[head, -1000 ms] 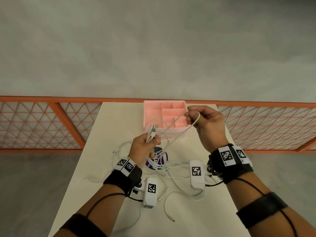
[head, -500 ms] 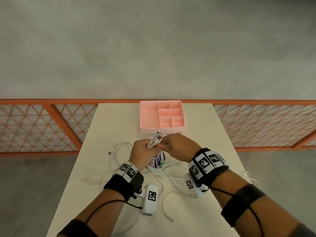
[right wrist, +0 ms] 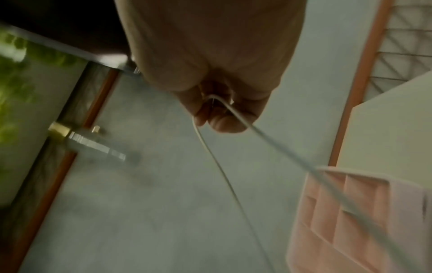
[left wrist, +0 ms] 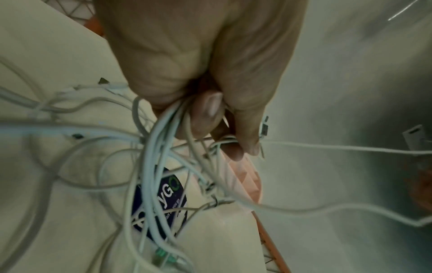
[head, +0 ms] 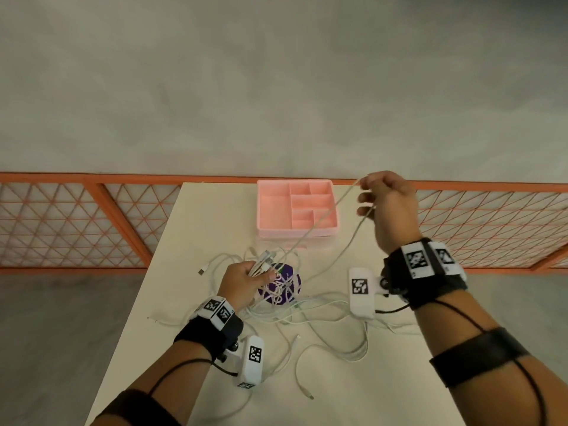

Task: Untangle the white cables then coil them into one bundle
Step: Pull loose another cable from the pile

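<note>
Overhead, cable (head: 319,222) between both hands

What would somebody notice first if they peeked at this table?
Probably the messy pile of white cables sprawled over the middle of the table. The left hand grips a bunch of cable ends low down, while the right hand is raised, pulling one cable up out of the mess. That cable crosses in front of a pink tray at the far edge.
</note>
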`<act>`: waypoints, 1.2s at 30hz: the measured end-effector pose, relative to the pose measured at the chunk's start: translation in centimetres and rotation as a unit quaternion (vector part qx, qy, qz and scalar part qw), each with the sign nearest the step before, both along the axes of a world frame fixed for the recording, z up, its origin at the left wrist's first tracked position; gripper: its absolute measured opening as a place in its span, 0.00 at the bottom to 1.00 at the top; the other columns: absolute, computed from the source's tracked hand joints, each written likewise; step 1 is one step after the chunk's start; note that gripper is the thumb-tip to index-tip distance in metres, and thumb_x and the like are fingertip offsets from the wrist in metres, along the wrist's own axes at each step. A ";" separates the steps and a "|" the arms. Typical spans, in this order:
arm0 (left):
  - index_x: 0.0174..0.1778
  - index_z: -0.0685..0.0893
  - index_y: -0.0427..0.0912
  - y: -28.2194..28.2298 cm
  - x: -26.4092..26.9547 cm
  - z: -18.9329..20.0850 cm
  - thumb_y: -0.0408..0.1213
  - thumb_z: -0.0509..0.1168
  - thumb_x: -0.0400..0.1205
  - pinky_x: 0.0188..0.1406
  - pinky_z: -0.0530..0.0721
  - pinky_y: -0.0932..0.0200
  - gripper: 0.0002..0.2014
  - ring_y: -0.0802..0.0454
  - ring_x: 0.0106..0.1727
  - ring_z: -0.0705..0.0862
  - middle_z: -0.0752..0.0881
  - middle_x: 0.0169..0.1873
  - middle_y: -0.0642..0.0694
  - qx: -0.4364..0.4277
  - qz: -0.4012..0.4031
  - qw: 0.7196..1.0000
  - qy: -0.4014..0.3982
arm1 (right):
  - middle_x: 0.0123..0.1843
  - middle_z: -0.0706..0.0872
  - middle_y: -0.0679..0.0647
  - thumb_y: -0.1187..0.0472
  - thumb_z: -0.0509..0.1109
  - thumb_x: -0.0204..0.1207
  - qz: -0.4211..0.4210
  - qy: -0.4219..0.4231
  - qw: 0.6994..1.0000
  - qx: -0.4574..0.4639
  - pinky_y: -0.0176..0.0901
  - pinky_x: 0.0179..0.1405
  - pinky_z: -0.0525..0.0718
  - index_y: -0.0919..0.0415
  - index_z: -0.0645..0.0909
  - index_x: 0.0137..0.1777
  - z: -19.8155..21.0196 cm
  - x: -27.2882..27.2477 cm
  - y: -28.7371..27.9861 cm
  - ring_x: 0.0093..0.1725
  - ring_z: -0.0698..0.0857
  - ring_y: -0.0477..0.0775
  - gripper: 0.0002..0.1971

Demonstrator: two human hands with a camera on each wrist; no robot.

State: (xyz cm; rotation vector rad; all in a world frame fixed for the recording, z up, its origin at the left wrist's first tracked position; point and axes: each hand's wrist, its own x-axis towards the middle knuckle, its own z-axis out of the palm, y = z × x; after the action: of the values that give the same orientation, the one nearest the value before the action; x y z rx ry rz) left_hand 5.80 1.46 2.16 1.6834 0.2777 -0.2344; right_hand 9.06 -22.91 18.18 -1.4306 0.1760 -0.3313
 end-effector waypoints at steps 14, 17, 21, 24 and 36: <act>0.38 0.90 0.30 -2.7 1.2 3.1 0.38 0.79 0.75 0.17 0.65 0.65 0.12 0.57 0.16 0.68 0.83 0.25 0.33 0.037 -0.067 0.995 -0.066 | 0.68 0.82 0.53 0.56 0.66 0.82 0.144 -0.063 0.791 -0.591 0.55 0.69 0.78 0.55 0.80 0.71 -4.8 -1.9 1.0 0.66 0.79 0.53 0.18; 0.35 0.91 0.35 -3.2 0.9 3.6 0.35 0.78 0.76 0.17 0.66 0.67 0.07 0.59 0.16 0.71 0.87 0.25 0.42 0.024 -0.062 0.996 -0.058 | 0.56 0.89 0.53 0.52 0.70 0.80 0.275 0.021 0.761 -0.587 0.47 0.56 0.83 0.56 0.85 0.64 -6.0 -2.2 3.7 0.54 0.86 0.53 0.15; 0.43 0.91 0.32 -2.8 0.0 4.1 0.32 0.74 0.80 0.15 0.69 0.71 0.05 0.63 0.14 0.74 0.92 0.38 0.33 -0.042 -0.038 0.997 -0.047 | 0.45 0.86 0.51 0.58 0.72 0.78 0.275 0.080 0.807 -0.517 0.39 0.47 0.78 0.58 0.84 0.64 -7.2 -1.9 4.1 0.44 0.84 0.50 0.14; 0.41 0.91 0.32 -2.4 -0.1 3.3 0.35 0.77 0.78 0.17 0.65 0.68 0.07 0.59 0.14 0.68 0.84 0.24 0.43 -0.043 -0.019 0.997 -0.053 | 0.38 0.86 0.50 0.62 0.70 0.79 0.256 0.086 0.828 -0.491 0.40 0.41 0.79 0.61 0.87 0.50 -7.8 -1.7 4.2 0.37 0.83 0.49 0.05; 0.44 0.89 0.29 -2.9 -0.6 2.0 0.27 0.80 0.72 0.17 0.71 0.71 0.09 0.62 0.18 0.77 0.87 0.28 0.44 -0.033 -0.045 0.998 -0.026 | 0.30 0.86 0.54 0.64 0.65 0.83 0.257 0.132 0.911 -0.294 0.39 0.27 0.77 0.62 0.80 0.43 -7.1 -1.3 3.4 0.25 0.82 0.51 0.08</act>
State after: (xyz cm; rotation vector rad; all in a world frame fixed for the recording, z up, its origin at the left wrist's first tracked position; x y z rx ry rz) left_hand 5.22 -1.44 4.15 1.6353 0.1530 -0.2640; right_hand 7.79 -19.55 11.08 -2.0507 -0.0993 0.2770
